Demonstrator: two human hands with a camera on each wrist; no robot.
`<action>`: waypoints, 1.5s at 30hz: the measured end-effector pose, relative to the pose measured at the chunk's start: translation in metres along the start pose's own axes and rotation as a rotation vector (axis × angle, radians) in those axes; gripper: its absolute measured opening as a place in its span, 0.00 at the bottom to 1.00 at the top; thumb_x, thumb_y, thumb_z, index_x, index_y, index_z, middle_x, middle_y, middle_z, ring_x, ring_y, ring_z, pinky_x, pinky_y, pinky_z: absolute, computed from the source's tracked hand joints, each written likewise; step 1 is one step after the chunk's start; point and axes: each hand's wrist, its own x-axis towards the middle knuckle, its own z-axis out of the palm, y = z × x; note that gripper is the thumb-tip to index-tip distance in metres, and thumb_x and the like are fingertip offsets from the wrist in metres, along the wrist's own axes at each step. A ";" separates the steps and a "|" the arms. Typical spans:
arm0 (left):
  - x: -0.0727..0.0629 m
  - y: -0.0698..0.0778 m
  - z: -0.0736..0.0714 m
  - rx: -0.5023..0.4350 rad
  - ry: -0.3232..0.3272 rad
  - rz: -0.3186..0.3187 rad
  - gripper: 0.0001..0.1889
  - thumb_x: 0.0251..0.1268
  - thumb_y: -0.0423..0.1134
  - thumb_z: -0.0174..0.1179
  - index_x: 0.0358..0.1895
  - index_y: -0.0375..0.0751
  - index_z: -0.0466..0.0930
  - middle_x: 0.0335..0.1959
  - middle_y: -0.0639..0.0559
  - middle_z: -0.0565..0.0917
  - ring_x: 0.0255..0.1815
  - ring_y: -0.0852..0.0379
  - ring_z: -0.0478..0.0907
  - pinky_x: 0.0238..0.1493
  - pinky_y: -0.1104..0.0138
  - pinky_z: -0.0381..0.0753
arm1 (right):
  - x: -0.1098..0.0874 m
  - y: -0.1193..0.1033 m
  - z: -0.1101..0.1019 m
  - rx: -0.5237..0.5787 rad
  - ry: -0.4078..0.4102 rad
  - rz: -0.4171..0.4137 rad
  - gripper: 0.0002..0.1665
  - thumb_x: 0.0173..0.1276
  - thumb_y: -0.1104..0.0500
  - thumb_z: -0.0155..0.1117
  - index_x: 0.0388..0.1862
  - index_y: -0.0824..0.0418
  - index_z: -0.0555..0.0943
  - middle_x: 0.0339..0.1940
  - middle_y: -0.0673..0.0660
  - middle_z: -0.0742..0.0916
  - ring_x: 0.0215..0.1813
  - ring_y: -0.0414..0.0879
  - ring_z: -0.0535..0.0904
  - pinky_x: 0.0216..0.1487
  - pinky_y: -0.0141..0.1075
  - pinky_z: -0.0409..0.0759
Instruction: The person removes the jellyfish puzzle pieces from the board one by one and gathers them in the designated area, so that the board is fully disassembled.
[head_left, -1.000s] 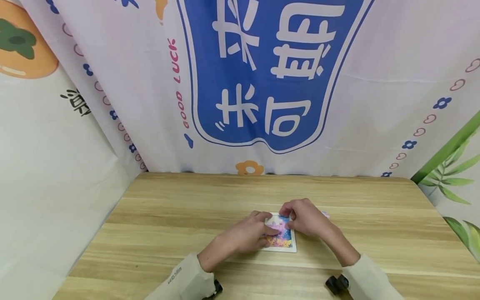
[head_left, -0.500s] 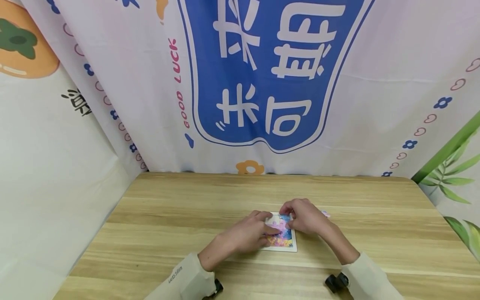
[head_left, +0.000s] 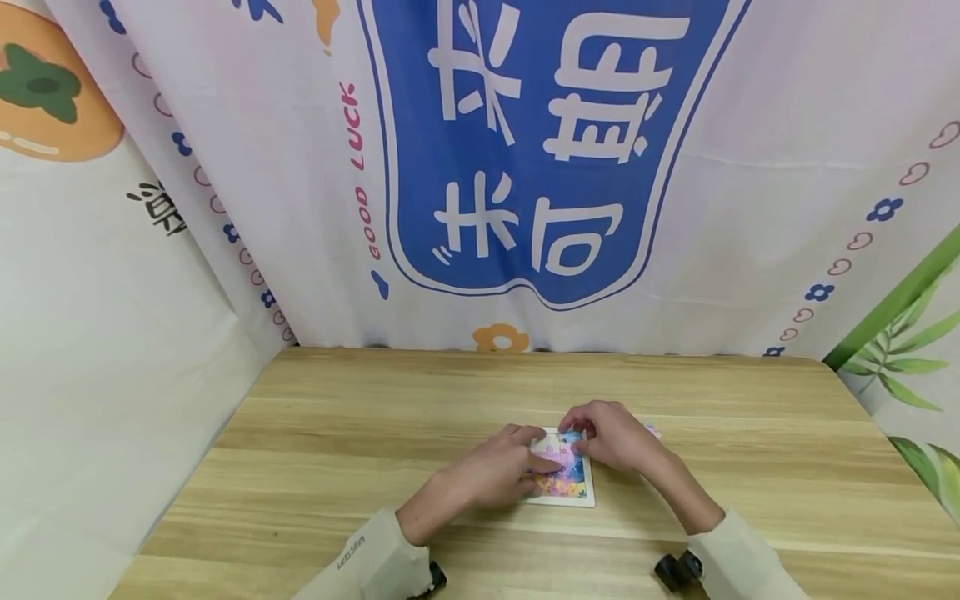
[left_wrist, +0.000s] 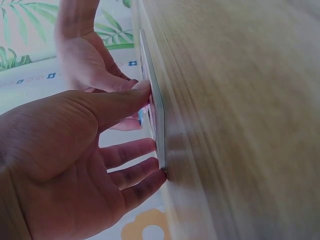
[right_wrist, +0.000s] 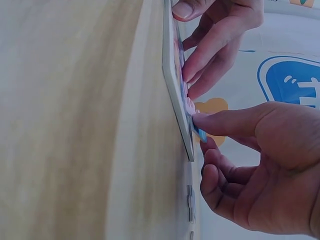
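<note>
A small jigsaw puzzle board with a white rim lies flat on the table, its picture in pink, blue and yellow. My left hand rests over its left side. Its fairly straight fingers touch the surface and edge of the board, as the left wrist view shows. At the far right corner, my right hand pinches a blue puzzle piece between thumb and fingers. That piece is tilted, one side raised above the board. Part of the puzzle is hidden under my left hand.
Loose puzzle pieces lie on the wooden table to the right of the board, mostly hidden behind my right wrist in the head view. A printed white curtain hangs along the table's far edge.
Both hands stay almost where they were, with the right still at the board's far right corner. The head view has shifted very slightly.
</note>
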 end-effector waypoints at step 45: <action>-0.001 -0.001 0.001 -0.008 0.008 0.016 0.23 0.75 0.45 0.70 0.70 0.63 0.83 0.83 0.47 0.70 0.82 0.46 0.67 0.79 0.54 0.75 | -0.007 0.021 -0.015 0.258 -0.042 -0.021 0.09 0.78 0.64 0.60 0.49 0.58 0.87 0.37 0.54 0.83 0.40 0.47 0.74 0.39 0.34 0.72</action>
